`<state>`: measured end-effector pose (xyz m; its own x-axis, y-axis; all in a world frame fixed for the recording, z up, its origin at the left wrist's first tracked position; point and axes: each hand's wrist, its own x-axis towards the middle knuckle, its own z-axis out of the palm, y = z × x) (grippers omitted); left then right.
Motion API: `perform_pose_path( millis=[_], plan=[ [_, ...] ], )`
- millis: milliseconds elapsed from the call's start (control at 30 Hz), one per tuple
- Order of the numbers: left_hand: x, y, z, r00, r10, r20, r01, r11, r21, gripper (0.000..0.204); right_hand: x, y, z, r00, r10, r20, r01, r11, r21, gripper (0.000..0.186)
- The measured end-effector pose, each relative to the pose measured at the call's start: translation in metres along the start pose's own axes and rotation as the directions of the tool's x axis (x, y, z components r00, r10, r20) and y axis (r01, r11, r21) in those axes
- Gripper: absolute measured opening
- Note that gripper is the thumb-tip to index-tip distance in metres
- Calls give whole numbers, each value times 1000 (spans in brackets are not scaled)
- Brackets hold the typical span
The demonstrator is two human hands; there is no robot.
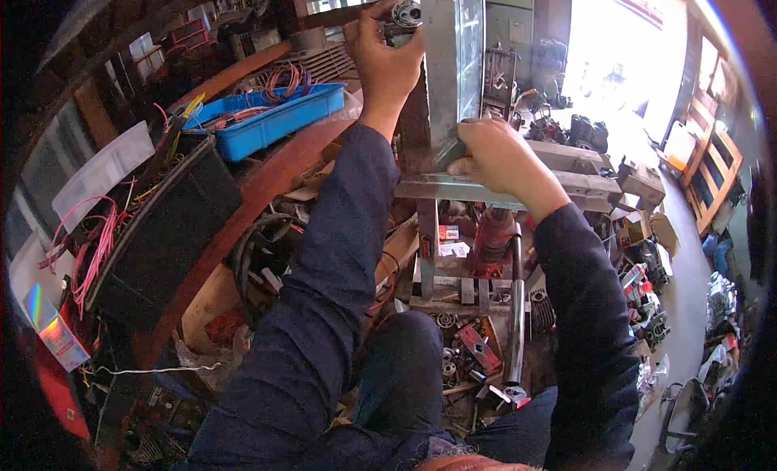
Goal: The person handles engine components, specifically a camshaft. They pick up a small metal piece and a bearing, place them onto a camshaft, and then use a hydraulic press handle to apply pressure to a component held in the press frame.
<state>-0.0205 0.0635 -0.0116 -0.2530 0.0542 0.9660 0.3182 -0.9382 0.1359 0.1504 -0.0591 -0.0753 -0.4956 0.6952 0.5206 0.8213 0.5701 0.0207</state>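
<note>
Up at the top, my left hand [387,66] is closed around a round silvery metal part [406,14] with dark holes in its end face. The part is beside the upper section of a grey steel post [441,74]. Lower down, my right hand [506,159] has its fingers curled at the post's right edge, just above a horizontal steel beam [566,184]. What those fingers hold, if anything, is hidden. Beneath the beam stands a red bottle jack [492,240], and a shiny metal pipe [516,325] slants down from its right side.
To the left are a blue tray [279,119] of wires and a black bin [166,228] with pink wires hanging over it. Metal parts [465,350] lie around my knees. More machine parts [643,301] line the right side, near a wooden pallet [712,163].
</note>
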Motion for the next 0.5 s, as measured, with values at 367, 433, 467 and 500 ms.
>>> perform_pose_path(
  millis=[367,433,467,500],
  plan=[
    [-3,1,-6,992,-110,69,101,987,125,48,10,-22,6,999,16,45,-13,998,-55,45],
    [-1,4,-9,989,-122,83,106,979,173,48,11,-19,6,999,-22,27,22,1000,-8,43],
    [-2,8,-7,996,-71,52,64,989,132,48,9,-18,2,999,-18,28,18,1000,-12,43],
    [-2,11,-6,1000,-21,18,20,996,93,49,8,-17,-3,998,28,61,-27,999,-21,41]
  ],
)
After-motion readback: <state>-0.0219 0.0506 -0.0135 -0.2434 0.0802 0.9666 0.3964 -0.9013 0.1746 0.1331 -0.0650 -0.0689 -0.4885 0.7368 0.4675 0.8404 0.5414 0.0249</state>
